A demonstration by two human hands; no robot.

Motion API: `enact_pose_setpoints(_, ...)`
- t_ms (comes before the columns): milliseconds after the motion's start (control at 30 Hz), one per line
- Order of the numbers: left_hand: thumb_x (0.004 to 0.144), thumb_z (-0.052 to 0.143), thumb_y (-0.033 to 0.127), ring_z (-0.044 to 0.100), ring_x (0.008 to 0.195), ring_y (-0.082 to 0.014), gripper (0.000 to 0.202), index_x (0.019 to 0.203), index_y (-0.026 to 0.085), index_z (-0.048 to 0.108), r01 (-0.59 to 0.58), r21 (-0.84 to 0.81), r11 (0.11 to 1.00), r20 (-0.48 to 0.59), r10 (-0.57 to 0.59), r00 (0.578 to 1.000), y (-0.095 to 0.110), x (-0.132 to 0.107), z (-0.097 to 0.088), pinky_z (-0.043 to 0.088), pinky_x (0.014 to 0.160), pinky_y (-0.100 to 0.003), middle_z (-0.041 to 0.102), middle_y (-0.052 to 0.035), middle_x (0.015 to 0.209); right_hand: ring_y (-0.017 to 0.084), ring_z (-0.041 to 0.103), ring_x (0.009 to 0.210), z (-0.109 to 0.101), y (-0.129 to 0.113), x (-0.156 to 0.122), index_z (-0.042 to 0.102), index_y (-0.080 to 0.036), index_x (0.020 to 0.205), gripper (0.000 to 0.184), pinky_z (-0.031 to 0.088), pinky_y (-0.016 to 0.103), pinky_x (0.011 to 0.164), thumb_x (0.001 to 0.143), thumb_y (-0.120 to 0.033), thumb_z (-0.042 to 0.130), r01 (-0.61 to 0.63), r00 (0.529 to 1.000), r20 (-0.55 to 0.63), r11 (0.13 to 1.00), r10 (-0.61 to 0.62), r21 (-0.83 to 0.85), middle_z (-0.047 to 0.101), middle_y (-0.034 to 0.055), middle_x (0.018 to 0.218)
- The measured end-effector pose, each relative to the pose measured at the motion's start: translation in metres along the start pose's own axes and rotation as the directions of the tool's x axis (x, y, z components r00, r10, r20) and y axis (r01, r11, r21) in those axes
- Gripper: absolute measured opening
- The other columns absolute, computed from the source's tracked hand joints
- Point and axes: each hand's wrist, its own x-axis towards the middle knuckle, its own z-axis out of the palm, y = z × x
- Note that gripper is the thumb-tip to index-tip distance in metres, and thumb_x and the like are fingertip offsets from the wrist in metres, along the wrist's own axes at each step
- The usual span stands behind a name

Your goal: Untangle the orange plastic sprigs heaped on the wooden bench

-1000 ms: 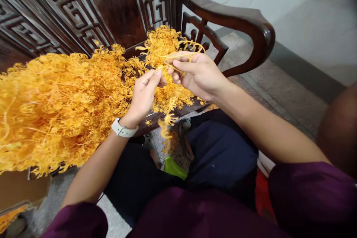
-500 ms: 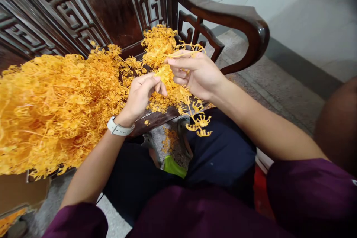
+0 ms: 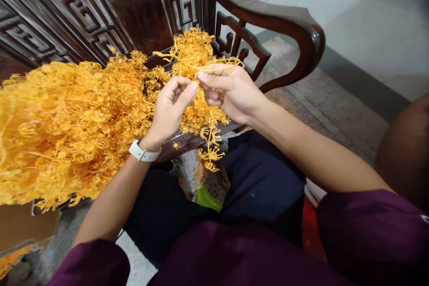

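While held close, left hand (image 3: 169, 109) pinching orange sprigs (image 3: 67, 129), right hand (image 3: 231, 91) gripping them

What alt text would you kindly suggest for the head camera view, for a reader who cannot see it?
Two bare hands work in a large mass of curly orange strands: the right hand pinches a few strands, and the left hand wears a white watch. The mass lies on a dark carved wooden chair.
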Motion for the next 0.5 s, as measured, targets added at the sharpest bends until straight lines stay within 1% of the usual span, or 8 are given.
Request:
enact_pose_setpoints(33,0.098,0.076,0.056,0.062,0.069,-0.0133,0.036,0.086,0.022,0.071,-0.022,0.028,0.999,-0.011,0.023,1.0,0.001,0.0,0.001,0.052,0.066,-0.027,0.064,-0.0009,0.078,0.005,0.033,0.051,0.0,0.0,-0.001,0.061,-0.017,0.078,0.037,0.022,0.023,0.045,0.085,-0.033,0.093,-0.008,1.0,0.016,1.0,0.008,0.006,0.047,-0.0078,0.062)
enact_pose_setpoints(100,0.098,0.077,0.054,0.063,0.069,-0.0136,0.036,0.083,0.022,0.071,-0.005,0.011,1.0,-0.002,0.005,1.0,0.003,-0.002,0.002,0.054,0.068,-0.027,0.064,-0.0008,0.076,0.004,0.032,0.051,0.0,-0.001,-0.002,0.059,-0.017,0.076,0.038,0.022,0.022,0.045,0.088,-0.032,0.092,-0.017,0.999,0.052,1.0,0.016,0.023,0.045,-0.0079,0.062)
enact_pose_setpoints(200,0.095,0.08,0.058,0.065,0.068,-0.0142,0.037,0.085,0.023,0.071,0.095,-0.167,0.981,-0.001,-0.097,0.995,0.007,-0.004,0.005,0.058,0.069,-0.029,0.064,-0.0003,0.077,0.003,0.033,0.051,0.0,-0.001,-0.003,0.055,-0.017,0.073,0.039,0.025,0.02,0.045,0.092,-0.028,0.087,-0.017,0.994,0.105,0.998,0.011,0.055,0.044,-0.0076,0.062)
enact_pose_setpoints(267,0.091,0.084,0.057,0.064,0.066,-0.0131,0.038,0.085,0.023,0.069,0.122,-0.264,0.957,-0.012,-0.129,0.992,0.009,-0.004,0.007,0.057,0.067,-0.027,0.063,0.0002,0.076,0.003,0.035,0.052,0.001,-0.001,-0.005,0.056,-0.016,0.075,0.036,0.027,0.019,0.046,0.095,-0.026,0.084,-0.017,0.991,0.136,0.997,0.007,0.073,0.046,-0.007,0.064)
enact_pose_setpoints(333,0.089,0.087,0.055,0.061,0.065,-0.0115,0.039,0.083,0.022,0.067,0.108,-0.322,0.94,-0.019,-0.121,0.992,0.011,-0.004,0.008,0.055,0.064,-0.025,0.061,0.001,0.074,0.003,0.039,0.053,0.002,-0.001,-0.006,0.058,-0.016,0.08,0.032,0.03,0.018,0.047,0.095,-0.026,0.084,-0.019,0.986,0.166,0.996,0.004,0.085,0.051,-0.0062,0.066)
enact_pose_setpoints(400,0.091,0.086,0.054,0.061,0.064,-0.011,0.037,0.083,0.023,0.067,0.08,-0.349,0.934,-0.01,-0.089,0.996,0.013,-0.004,0.009,0.054,0.062,-0.024,0.059,0.0015,0.073,0.004,0.043,0.054,0.003,-0.002,-0.009,0.059,-0.016,0.084,0.031,0.031,0.018,0.047,0.094,-0.029,0.086,0.003,0.982,0.186,0.996,-0.019,0.086,0.055,-0.005,0.069)
enact_pose_setpoints(500,0.094,0.082,0.056,0.065,0.069,-0.0133,0.035,0.087,0.023,0.072,0.045,-0.275,0.96,0.025,-0.039,0.999,0.016,-0.005,0.008,0.058,0.065,-0.027,0.063,0.0002,0.076,0.004,0.046,0.054,0.004,-0.004,-0.012,0.062,-0.016,0.088,0.035,0.032,0.017,0.046,0.089,-0.034,0.091,0.073,0.98,0.178,0.995,-0.085,0.071,0.057,-0.0051,0.07)
